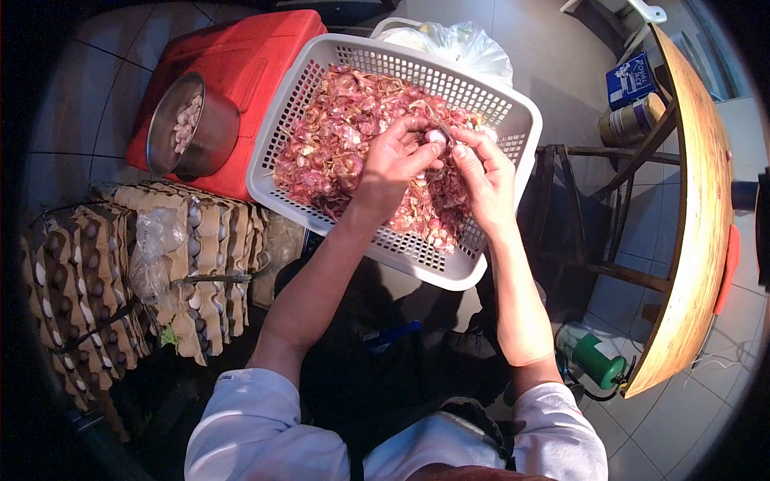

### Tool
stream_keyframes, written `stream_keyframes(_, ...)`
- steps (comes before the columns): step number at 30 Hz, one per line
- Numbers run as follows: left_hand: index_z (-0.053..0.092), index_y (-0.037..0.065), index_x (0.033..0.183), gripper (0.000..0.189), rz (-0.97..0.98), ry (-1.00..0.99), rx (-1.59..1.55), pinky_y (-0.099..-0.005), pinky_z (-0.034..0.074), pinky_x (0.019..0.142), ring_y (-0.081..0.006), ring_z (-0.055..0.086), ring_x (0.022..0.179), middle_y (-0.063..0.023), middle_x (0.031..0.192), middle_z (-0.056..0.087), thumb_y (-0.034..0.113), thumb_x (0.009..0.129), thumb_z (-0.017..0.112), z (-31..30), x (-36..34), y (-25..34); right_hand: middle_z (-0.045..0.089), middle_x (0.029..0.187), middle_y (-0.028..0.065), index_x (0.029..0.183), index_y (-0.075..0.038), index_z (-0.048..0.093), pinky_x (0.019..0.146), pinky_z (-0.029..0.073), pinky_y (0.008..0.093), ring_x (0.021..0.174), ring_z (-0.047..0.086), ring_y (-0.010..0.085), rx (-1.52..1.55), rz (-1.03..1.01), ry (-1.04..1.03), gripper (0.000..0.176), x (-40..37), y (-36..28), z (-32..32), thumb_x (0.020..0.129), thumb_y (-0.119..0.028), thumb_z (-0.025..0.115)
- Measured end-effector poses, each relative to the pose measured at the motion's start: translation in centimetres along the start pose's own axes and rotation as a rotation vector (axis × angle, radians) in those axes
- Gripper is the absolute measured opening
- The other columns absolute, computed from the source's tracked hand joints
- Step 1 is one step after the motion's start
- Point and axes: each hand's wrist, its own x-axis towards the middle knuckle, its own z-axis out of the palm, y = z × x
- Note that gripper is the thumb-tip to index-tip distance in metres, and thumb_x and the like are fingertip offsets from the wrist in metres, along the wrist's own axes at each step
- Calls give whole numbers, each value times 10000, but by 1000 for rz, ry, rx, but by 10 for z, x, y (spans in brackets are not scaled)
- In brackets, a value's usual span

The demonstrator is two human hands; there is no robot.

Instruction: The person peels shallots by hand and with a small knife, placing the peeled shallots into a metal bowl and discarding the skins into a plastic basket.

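Note:
A pale, partly bared shallot (435,137) sits between the fingertips of my left hand (399,156), which is closed on it. My right hand (486,168) meets it from the other side, thumb and forefinger pinched at the shallot's edge. Something thin and dark shows between the two hands; whether it is skin or a blade I cannot make out. Both hands are over a grey slotted plastic basket (282,202). Reddish shallots and loose papery skins (337,136) lie heaped inside it.
Left of the basket, a metal pot (216,132) holding pale peeled pieces stands on a red box (269,52). Stacked egg trays (216,280) stand nearer me. A wooden table (686,216) is at right, with a green canister (597,361) below. A plastic bag (473,52) lies beyond.

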Motion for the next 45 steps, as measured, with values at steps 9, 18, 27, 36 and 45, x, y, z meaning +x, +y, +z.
stream_keyframes(9,480,-2,1213,294,-54,-47,-144,-253,510,763,-152,608,930,-114,1103,594,39,925,528,1,-2,2,626,1172,115,1206,13,592,964,417,299,1105,550,160,159,127,78,319,5,10,-4,917,-122,600)
stream_keyframes(18,497,5,1197,261,-31,-27,-86,-245,498,716,-125,600,840,-89,1047,609,45,940,518,-9,0,-2,657,1155,157,1250,-40,580,962,439,335,1116,602,224,-151,-11,-58,380,-1,-9,1,886,-136,631)
stream_keyframes(27,510,0,1186,260,-32,-51,-46,-229,501,716,-118,623,830,-85,1013,632,49,933,545,-6,-1,1,670,1118,147,1226,-32,597,929,456,327,1068,621,211,-130,11,-42,342,0,-5,-2,908,-155,616)
stream_keyframes(36,491,-15,1229,296,-36,-19,-48,-233,515,726,-124,628,844,-89,1021,633,39,940,533,-7,0,0,651,1167,147,1272,-21,570,957,437,322,1107,591,196,-154,-56,-17,391,-1,-3,-4,900,-135,618)
stream_keyframes(45,494,-29,1236,301,-29,-43,-76,-240,516,723,-129,631,838,-95,1017,633,24,941,528,-12,0,-1,655,1165,167,1252,-31,591,957,445,327,1120,603,214,-183,-54,-47,361,-3,-9,2,911,-148,614)
